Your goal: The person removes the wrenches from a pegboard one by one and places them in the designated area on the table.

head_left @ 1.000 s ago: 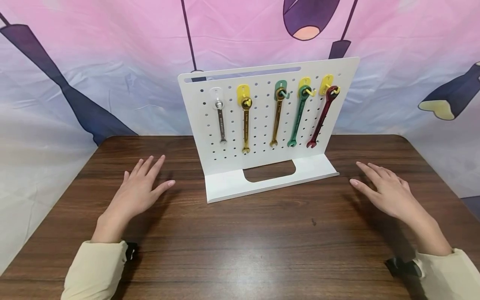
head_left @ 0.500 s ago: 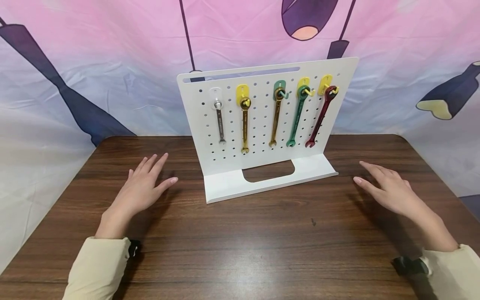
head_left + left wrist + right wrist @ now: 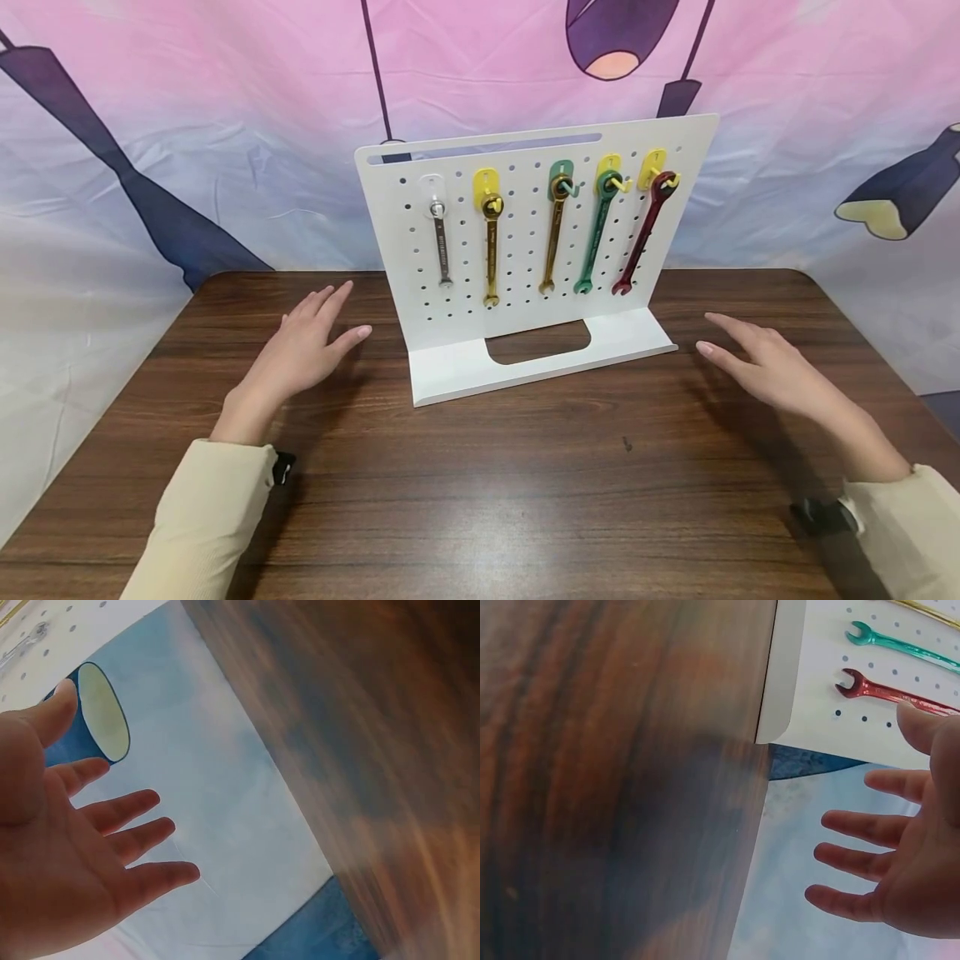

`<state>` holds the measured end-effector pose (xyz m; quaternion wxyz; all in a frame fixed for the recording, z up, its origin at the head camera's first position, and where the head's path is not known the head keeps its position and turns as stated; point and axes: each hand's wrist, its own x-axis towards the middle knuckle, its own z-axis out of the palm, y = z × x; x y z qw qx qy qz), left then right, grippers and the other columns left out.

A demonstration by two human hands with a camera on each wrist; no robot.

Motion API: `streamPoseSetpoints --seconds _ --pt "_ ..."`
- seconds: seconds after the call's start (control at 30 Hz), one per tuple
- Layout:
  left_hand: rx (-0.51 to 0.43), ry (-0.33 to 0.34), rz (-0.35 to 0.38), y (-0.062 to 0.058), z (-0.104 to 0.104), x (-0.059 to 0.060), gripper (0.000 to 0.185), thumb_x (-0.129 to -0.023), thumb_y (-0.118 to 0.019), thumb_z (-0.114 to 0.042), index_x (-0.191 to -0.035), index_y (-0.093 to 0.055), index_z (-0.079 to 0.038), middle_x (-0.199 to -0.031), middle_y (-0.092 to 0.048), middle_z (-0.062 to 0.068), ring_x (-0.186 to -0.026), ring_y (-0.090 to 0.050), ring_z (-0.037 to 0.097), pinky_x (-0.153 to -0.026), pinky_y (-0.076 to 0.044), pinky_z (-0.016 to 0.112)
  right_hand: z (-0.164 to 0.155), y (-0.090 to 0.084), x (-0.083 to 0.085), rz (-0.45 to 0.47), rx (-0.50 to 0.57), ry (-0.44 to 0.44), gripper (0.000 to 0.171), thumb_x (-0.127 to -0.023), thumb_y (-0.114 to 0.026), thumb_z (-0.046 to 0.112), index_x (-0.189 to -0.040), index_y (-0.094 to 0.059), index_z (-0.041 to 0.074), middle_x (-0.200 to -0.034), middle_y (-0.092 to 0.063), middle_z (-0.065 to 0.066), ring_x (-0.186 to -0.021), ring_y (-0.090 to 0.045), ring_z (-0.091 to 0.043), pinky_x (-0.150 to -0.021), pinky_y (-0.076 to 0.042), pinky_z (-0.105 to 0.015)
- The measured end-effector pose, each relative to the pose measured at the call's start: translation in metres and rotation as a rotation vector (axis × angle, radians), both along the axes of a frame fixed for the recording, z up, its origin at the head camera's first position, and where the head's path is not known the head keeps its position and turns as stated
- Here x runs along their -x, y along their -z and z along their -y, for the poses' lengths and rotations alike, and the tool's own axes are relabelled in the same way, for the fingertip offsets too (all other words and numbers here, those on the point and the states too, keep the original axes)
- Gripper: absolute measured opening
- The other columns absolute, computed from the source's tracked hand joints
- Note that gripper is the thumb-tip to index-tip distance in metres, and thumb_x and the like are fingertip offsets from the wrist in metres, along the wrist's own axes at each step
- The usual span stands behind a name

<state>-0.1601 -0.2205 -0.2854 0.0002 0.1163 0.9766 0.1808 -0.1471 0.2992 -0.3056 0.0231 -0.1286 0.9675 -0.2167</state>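
Note:
A white pegboard stand [image 3: 525,242] stands upright on the wooden table [image 3: 480,483]. On its hooks hang a silver wrench [image 3: 442,246], a yellow wrench [image 3: 491,250], a gold wrench [image 3: 553,237], a green wrench [image 3: 594,233] and a red wrench [image 3: 642,233]. My left hand [image 3: 303,350] hovers left of the stand, fingers straight and spread, holding nothing. My right hand [image 3: 757,367] hovers to the right of the stand, also spread and empty. The right wrist view shows the red wrench [image 3: 889,691] and green wrench [image 3: 900,645] beyond my right hand [image 3: 900,870]. My left hand [image 3: 67,847] fills the left wrist view's lower left.
A pink and blue printed cloth backdrop [image 3: 187,125] hangs behind and beside the table. The stand's white base lip [image 3: 540,362] juts forward with an oblong cut-out. Table edges run close at the left and right.
Both hands have lifted off the table and moved forward toward the stand, the left one up and to the right, the right one slightly inward. The wrenches hang unchanged.

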Motion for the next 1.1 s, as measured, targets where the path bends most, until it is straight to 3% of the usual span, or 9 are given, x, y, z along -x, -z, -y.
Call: streamPoseSetpoints --seconds 0.33,0.47,0.67,0.8,1.1 --pt "-0.125 0.028 -0.005 -0.016 -0.022 0.015 0.067 -0.096 -0.043 -0.040 -0.145 -0.015 -0.004 -0.145 -0.023 0.023 -0.132 -0.020 0.041 -0.107 -0.020 0.056 0.015 -0.007 0.009 0.021 -0.001 -0.050 0.061 -0.096 -0.045 0.039 -0.139 -0.031 -0.001 -0.135 -0.034 -0.031 -0.123 -0.026 -0.052 -0.094 -0.025 -0.067" --pt "-0.230 0.002 -0.041 -0.025 -0.032 0.018 0.061 -0.096 -0.045 -0.035 -0.145 -0.020 -0.006 -0.141 -0.032 0.022 -0.129 -0.028 0.040 -0.105 -0.026 0.056 0.022 -0.008 0.009 0.009 -0.014 -0.079 0.060 -0.095 -0.046 0.039 -0.138 -0.033 -0.001 -0.134 -0.036 -0.030 -0.122 -0.028 -0.051 -0.095 -0.026 -0.066" --pt "-0.464 -0.025 -0.093 -0.045 -0.045 0.023 0.049 -0.096 -0.049 -0.024 -0.138 -0.034 -0.006 -0.130 -0.047 0.020 -0.120 -0.044 0.035 -0.099 -0.039 0.050 0.028 -0.008 0.010 -0.002 -0.026 -0.102 0.059 -0.095 -0.047 0.039 -0.137 -0.035 -0.001 -0.133 -0.038 -0.029 -0.121 -0.030 -0.049 -0.094 -0.028 -0.065" --pt "-0.579 -0.054 -0.127 -0.058 -0.051 0.024 0.041 -0.095 -0.051 -0.020 -0.132 -0.042 -0.006 -0.122 -0.054 0.018 -0.117 -0.047 0.031 -0.095 -0.043 0.046 0.030 -0.008 0.010 -0.010 -0.027 -0.104 0.058 -0.095 -0.047 0.038 -0.137 -0.035 -0.001 -0.133 -0.039 -0.029 -0.120 -0.031 -0.049 -0.094 -0.028 -0.065" --pt "-0.689 -0.142 -0.200 -0.070 -0.059 0.029 0.033 -0.093 -0.053 -0.016 -0.121 -0.050 0.000 -0.107 -0.058 0.019 -0.095 -0.057 0.023 -0.082 -0.053 0.029 0.034 -0.008 0.012 -0.037 -0.009 -0.143 0.056 -0.094 -0.050 0.036 -0.136 -0.038 0.000 -0.132 -0.042 -0.026 -0.121 -0.034 -0.046 -0.096 -0.030 -0.061"
